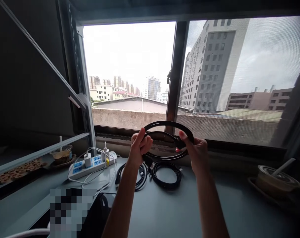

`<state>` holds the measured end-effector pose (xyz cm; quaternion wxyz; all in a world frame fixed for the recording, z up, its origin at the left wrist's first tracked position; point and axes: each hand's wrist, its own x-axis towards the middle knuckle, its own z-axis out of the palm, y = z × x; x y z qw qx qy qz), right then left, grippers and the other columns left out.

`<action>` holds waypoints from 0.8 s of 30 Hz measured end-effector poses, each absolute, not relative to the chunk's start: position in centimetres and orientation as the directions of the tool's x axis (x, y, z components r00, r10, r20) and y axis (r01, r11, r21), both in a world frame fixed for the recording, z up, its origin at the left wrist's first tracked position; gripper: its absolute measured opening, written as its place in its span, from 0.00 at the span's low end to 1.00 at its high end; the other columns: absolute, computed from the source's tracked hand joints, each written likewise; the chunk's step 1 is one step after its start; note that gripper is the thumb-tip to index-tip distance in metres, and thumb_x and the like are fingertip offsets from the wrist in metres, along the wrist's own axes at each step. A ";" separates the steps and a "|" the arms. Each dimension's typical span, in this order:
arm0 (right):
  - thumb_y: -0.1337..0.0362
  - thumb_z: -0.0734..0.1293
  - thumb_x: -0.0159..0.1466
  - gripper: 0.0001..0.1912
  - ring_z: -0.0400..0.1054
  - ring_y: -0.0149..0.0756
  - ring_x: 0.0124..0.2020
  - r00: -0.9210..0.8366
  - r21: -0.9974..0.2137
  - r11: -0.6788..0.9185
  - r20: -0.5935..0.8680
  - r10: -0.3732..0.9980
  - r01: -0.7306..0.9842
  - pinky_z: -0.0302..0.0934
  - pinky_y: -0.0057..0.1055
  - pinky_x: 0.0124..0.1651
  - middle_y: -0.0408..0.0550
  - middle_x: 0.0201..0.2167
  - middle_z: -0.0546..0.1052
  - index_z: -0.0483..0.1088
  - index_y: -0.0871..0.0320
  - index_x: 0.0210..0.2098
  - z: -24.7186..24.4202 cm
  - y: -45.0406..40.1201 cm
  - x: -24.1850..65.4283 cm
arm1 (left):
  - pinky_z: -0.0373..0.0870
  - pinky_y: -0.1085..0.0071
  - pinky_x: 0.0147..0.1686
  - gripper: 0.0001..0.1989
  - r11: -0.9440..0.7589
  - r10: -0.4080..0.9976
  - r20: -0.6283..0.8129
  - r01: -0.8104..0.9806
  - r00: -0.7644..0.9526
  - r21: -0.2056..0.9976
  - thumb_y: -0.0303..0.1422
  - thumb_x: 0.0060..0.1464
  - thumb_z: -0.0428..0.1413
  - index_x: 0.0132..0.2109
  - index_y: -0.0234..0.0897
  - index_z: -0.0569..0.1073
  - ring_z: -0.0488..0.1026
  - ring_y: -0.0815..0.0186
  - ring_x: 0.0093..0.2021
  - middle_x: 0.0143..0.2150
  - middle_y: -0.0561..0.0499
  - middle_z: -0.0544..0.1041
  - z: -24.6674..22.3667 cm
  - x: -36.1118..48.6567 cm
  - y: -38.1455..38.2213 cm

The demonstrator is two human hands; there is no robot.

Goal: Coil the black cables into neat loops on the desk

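A coiled black cable (166,123) is held up between my hands, above the table and in front of the window. My left hand (140,145) is closed around the coil's left side, and a black plug (148,161) hangs just below it. On the other side, my right hand (195,148) grips the coil, with its thumb by a second black connector (180,142). Beneath them, two more coiled black cables lie on the table: one coil (141,181) at left and another coil (166,186) at right.
A white power strip (94,164) with chargers and white wires lies at left. Near it are a dark tablet-like device (100,211) and a drink cup (62,154) with a straw. Another lidded cup (276,181) stands at right. The window (178,72) rises behind the table.
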<state>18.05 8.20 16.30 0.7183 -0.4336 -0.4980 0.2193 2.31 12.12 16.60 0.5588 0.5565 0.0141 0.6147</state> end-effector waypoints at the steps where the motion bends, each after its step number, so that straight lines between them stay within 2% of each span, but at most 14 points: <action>1: 0.47 0.71 0.49 0.22 0.65 0.32 0.13 0.373 -0.844 0.530 0.520 0.768 0.087 0.57 0.26 0.17 0.43 0.11 0.69 0.67 0.59 0.14 16.2 8.3 18.0 | 0.37 0.77 0.10 0.36 -0.365 0.738 0.636 -0.659 0.225 0.658 0.51 0.45 0.58 0.13 0.35 0.44 0.44 0.80 0.10 0.08 0.59 0.45 16.3 2.5 12.7; 4: 0.48 0.70 0.51 0.21 0.67 0.32 0.15 0.280 -0.857 0.513 0.503 0.817 0.044 0.61 0.26 0.22 0.46 0.14 0.73 0.71 0.61 0.18 16.2 8.4 17.8 | 0.36 0.78 0.10 0.34 -0.299 0.824 0.530 -0.640 0.202 0.708 0.54 0.41 0.58 0.14 0.37 0.47 0.44 0.80 0.09 0.08 0.60 0.46 15.4 3.1 14.6; 7: 0.47 0.69 0.52 0.22 0.70 0.34 0.19 0.195 -0.865 0.495 0.500 0.844 0.077 0.62 0.27 0.25 0.48 0.17 0.75 0.72 0.62 0.20 16.2 8.4 17.4 | 0.36 0.78 0.10 0.30 -0.261 0.856 0.476 -0.625 0.203 0.736 0.53 0.43 0.58 0.16 0.37 0.51 0.44 0.80 0.09 0.09 0.61 0.48 14.5 3.5 15.9; 10: 0.48 0.70 0.50 0.21 0.71 0.37 0.23 0.135 -0.807 0.531 0.575 0.807 0.261 0.63 0.28 0.25 0.49 0.21 0.76 0.73 0.63 0.26 16.0 8.5 17.0 | 0.37 0.79 0.10 0.28 -0.250 0.869 0.452 -0.611 0.201 0.752 0.53 0.44 0.57 0.18 0.37 0.54 0.44 0.80 0.10 0.09 0.62 0.49 14.1 3.3 16.7; 13: 0.52 0.72 0.49 0.23 0.72 0.39 0.26 0.136 -0.693 0.542 0.667 0.733 0.475 0.65 0.31 0.27 0.50 0.27 0.77 0.74 0.62 0.39 15.7 8.9 16.6 | 0.39 0.80 0.10 0.28 -0.248 0.882 0.436 -0.611 0.177 0.751 0.53 0.44 0.57 0.19 0.37 0.55 0.44 0.80 0.10 0.09 0.62 0.50 14.1 2.6 17.1; 16: 0.58 0.69 0.53 0.31 0.72 0.37 0.29 0.184 -0.587 0.555 0.766 0.616 0.589 0.68 0.33 0.30 0.52 0.39 0.76 0.64 0.58 0.55 15.2 9.9 16.7 | 0.40 0.81 0.09 0.27 -0.237 0.896 0.415 -0.625 0.154 0.744 0.53 0.44 0.57 0.20 0.37 0.55 0.43 0.81 0.10 0.10 0.63 0.50 14.6 1.6 17.1; 18: 0.62 0.67 0.56 0.33 0.72 0.36 0.32 0.190 -0.500 0.584 0.839 0.510 0.640 0.68 0.32 0.32 0.53 0.46 0.73 0.57 0.55 0.60 14.9 10.7 16.9 | 0.39 0.82 0.08 0.26 -0.211 0.902 0.398 -0.634 0.166 0.744 0.51 0.45 0.58 0.21 0.36 0.55 0.43 0.81 0.10 0.10 0.63 0.50 15.1 1.0 16.7; 19: 0.64 0.66 0.57 0.32 0.71 0.36 0.34 0.173 -0.452 0.600 0.869 0.463 0.661 0.68 0.32 0.32 0.52 0.48 0.71 0.56 0.53 0.60 14.7 11.1 17.0 | 0.39 0.82 0.08 0.25 -0.195 0.903 0.390 -0.639 0.179 0.744 0.50 0.46 0.57 0.21 0.36 0.56 0.42 0.81 0.10 0.10 0.63 0.50 15.5 0.7 16.3; 21: 0.64 0.64 0.60 0.25 0.70 0.36 0.37 0.124 -0.368 0.620 0.908 0.401 0.692 0.68 0.34 0.36 0.51 0.50 0.70 0.61 0.52 0.57 14.4 11.7 17.1 | 0.39 0.82 0.08 0.24 -0.158 0.902 0.377 -0.651 0.211 0.742 0.49 0.49 0.56 0.22 0.36 0.57 0.40 0.81 0.10 0.10 0.64 0.50 16.2 0.4 15.4; 24: 0.62 0.62 0.62 0.14 0.69 0.38 0.42 0.136 -0.329 0.632 0.932 0.335 0.701 0.65 0.36 0.45 0.50 0.47 0.71 0.68 0.53 0.48 13.8 12.4 16.9 | 0.39 0.83 0.07 0.22 -0.090 0.885 0.370 -0.678 0.282 0.730 0.47 0.53 0.53 0.23 0.36 0.58 0.39 0.80 0.10 0.09 0.63 0.50 17.1 0.7 13.6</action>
